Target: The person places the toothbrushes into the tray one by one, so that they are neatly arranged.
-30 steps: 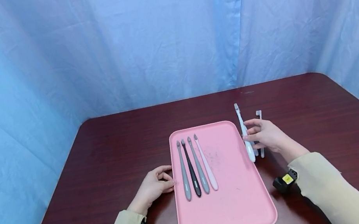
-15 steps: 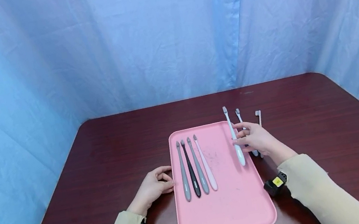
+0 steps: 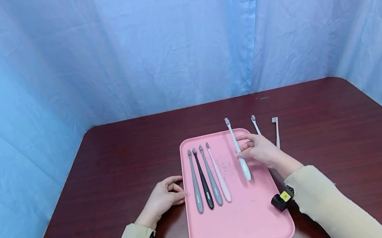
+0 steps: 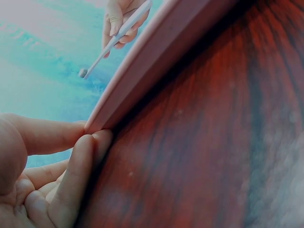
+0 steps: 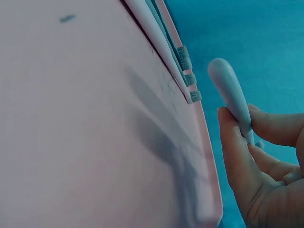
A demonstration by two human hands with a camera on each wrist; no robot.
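head view, pinching hand, tapered toothbrush

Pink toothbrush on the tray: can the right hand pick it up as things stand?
Probably not yet: the right hand holds a white toothbrush, so its grip is taken. Otherwise the way looks free, since the pink toothbrush lies at the right end of the row on the tray.

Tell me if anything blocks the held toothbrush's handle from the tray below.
Nothing visible does: the right hand holds the white toothbrush with its handle over a bare part of the tray; the pink toothbrush lies to the left.
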